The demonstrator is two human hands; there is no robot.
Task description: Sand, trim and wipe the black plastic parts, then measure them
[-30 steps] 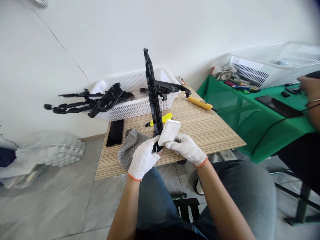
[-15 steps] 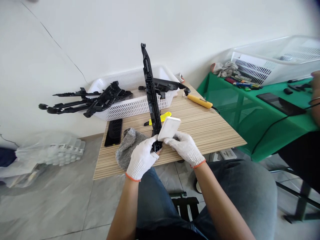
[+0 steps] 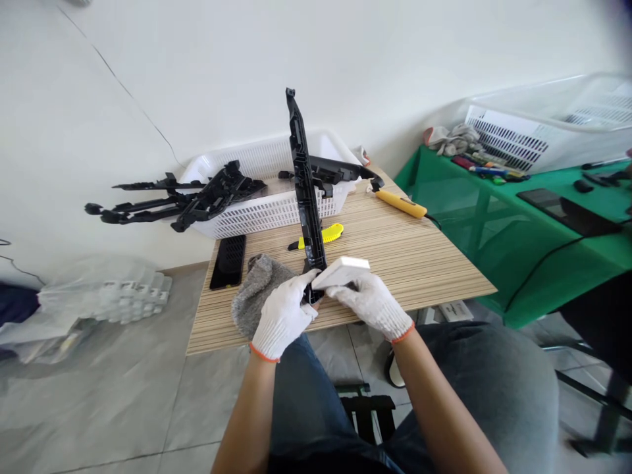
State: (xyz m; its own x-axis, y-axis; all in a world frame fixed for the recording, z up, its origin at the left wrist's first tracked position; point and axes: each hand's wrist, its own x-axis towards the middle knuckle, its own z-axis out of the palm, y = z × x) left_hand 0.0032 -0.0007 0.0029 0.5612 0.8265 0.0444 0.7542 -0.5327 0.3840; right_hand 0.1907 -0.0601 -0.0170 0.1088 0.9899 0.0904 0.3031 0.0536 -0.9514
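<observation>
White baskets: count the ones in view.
2. One white basket sits at the back of the wooden table, holding black parts; a larger one stands on the green table, cut by the frame edge.

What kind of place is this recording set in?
Probably a small makeshift workshop for finishing plastic parts: a white basket of black moulded parts, a utility knife on the wooden table, and a neighbouring green bench.

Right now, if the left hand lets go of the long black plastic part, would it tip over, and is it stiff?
The long black plastic part stands nearly upright, gripped only at its lower end by the left hand, so it would probably topple. It holds straight along its whole length, so it is likely stiff. It looks thin and ribbed, so probably light.
</observation>
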